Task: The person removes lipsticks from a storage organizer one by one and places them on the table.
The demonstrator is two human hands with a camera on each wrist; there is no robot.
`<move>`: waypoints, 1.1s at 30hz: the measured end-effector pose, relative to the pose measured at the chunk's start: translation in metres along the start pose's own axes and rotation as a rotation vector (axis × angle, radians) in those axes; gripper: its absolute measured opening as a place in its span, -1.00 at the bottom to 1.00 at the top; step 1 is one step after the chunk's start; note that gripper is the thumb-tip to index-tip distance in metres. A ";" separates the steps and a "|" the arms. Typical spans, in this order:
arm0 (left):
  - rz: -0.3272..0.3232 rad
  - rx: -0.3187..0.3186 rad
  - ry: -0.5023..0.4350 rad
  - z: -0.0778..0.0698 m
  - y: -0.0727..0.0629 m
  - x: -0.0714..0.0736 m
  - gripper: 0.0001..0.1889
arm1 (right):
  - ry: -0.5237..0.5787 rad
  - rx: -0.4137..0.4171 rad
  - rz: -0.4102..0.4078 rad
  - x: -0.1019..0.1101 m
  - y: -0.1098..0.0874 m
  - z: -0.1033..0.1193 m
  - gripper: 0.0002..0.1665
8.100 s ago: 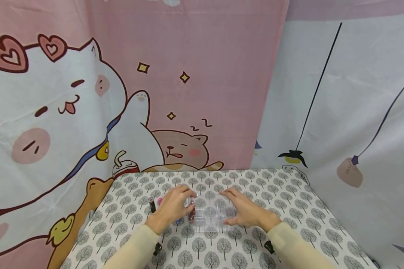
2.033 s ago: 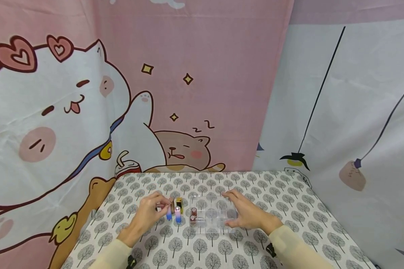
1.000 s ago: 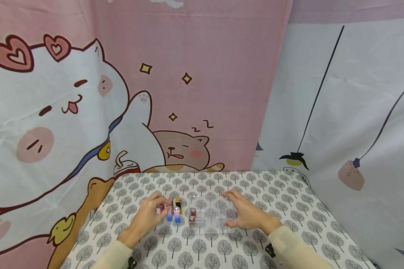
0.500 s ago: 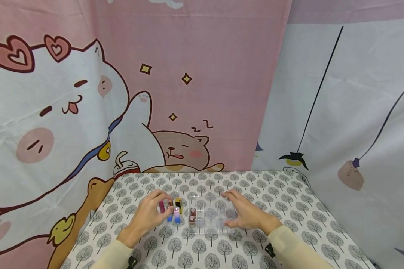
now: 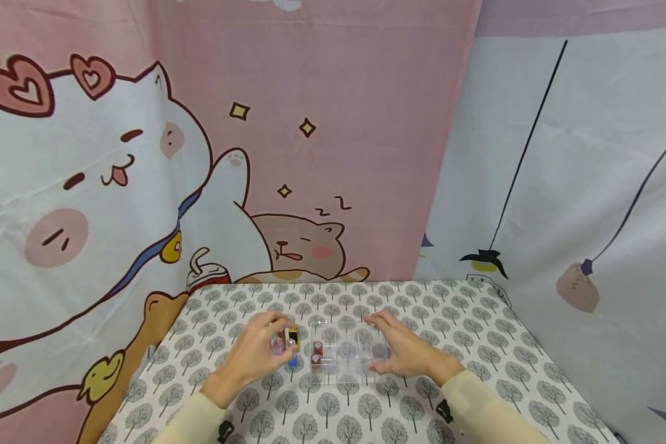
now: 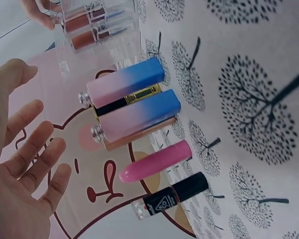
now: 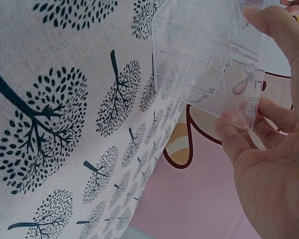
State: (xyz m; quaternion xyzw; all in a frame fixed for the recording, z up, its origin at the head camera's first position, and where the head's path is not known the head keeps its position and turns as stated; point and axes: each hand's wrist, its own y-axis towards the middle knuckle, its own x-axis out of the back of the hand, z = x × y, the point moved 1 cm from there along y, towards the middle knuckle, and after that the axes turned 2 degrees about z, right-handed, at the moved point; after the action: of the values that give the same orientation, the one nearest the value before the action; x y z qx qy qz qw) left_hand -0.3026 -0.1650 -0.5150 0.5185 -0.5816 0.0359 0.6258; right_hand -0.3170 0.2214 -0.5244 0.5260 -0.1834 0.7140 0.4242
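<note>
My left hand (image 5: 258,346) hovers over a small upright group of lip tubes, fingers spread and apart from them in the left wrist view. The group holds two pink-to-blue lipsticks (image 6: 139,117), a black-and-gold tube (image 5: 293,336), a bronze tube (image 6: 139,137), a bright pink tube (image 6: 157,160) and a black-capped lip gloss (image 6: 164,200). With thumb and fingers on opposite sides, my right hand (image 5: 402,350) holds the right end of a clear compartment organizer (image 7: 194,55). Two reddish-brown lip glosses (image 6: 82,30) stand in its left compartments.
A white cloth with grey trees (image 5: 355,407) covers the table. Behind it hangs a pink-and-white cartoon backdrop (image 5: 366,154). The tubes stand just left of the organizer.
My left hand has left the organizer's left side for the lip tubes, and lately shifted slightly right over the lipsticks with its fingers parted. The right hand keeps its hold.
</note>
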 end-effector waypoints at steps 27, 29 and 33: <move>0.016 0.010 0.102 -0.046 0.021 -0.044 -0.62 | 0.032 -0.002 -0.001 -0.001 0.000 -0.003 0.32; 0.012 0.032 0.119 -0.048 0.022 -0.047 -0.63 | 0.030 0.002 -0.005 -0.002 0.000 -0.003 0.32; 0.022 0.092 0.123 -0.052 0.024 -0.052 -0.65 | 0.027 0.011 -0.013 -0.002 0.001 -0.003 0.32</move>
State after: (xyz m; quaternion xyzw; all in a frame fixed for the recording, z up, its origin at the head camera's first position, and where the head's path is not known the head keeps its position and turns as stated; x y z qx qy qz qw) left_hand -0.2994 -0.0889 -0.5292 0.5371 -0.5455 0.1014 0.6354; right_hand -0.3189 0.2220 -0.5271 0.5196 -0.1703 0.7193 0.4285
